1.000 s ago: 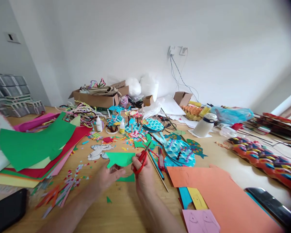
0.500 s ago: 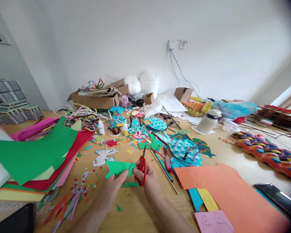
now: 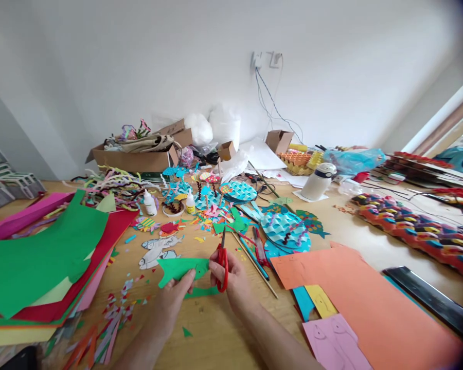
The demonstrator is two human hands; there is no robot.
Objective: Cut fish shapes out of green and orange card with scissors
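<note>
A green paper fish (image 3: 177, 267) with a drawn eye is pinched between the thumb and fingers of my left hand (image 3: 179, 289). My right hand (image 3: 231, 272) grips red-handled scissors (image 3: 223, 267), their blades pointing up and away from me. Its thumb and fingertips also touch the right end of the green fish. Under my hands a second green paper piece (image 3: 204, 292) lies on the table, with a small green scrap (image 3: 187, 332) nearer to me. Paper fish with drawn outlines (image 3: 156, 252) lie just beyond my left hand.
Coloured paper sheets (image 3: 34, 267) are stacked at the left. Orange paper (image 3: 355, 293) and a phone (image 3: 428, 295) lie at the right. Two glue bottles (image 3: 149, 203), blue woven paper fish (image 3: 283, 228) and a white flask (image 3: 319, 182) stand or lie farther back. A wooden stick (image 3: 258, 270) is beside my right hand.
The camera view has turned slightly to the right, so the table's things appear farther left. Both hands keep their hold on the fish and the scissors, with little visible movement.
</note>
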